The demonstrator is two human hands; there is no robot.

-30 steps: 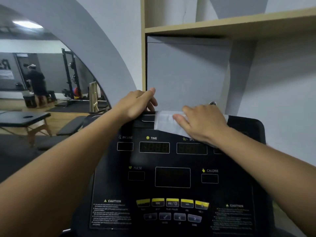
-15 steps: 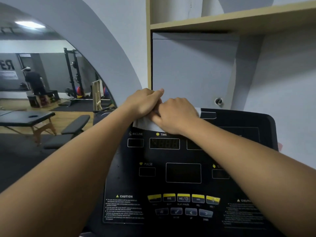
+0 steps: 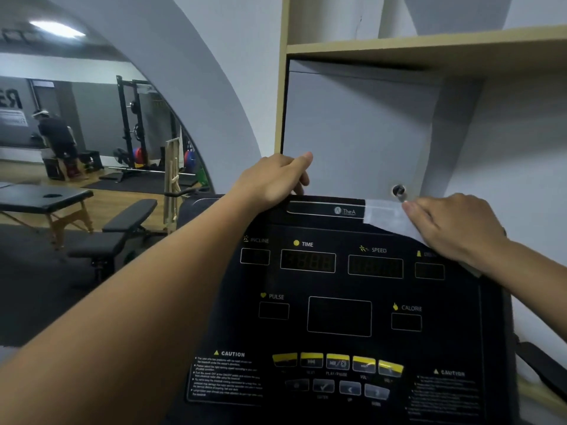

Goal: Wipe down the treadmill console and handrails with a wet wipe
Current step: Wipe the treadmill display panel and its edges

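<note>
While the left hand point(image 3: 274, 180) grips the console point(image 3: 339, 317) top edge, right hand point(image 3: 453, 229) flat, pressing wet wipe point(image 3: 387, 216) on upper-right corner.

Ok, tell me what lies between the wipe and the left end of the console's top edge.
Nothing visible along the bare strip. Only the left hand, gripping the top left corner of the console, covers that end. The right hand presses the wet wipe.

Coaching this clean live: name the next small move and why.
Probably slide the right hand, pressing the wipe at the top right edge of the console, down across the SPEED window: the wipe covers only that strip, and the left hand grips the top left edge.
</note>
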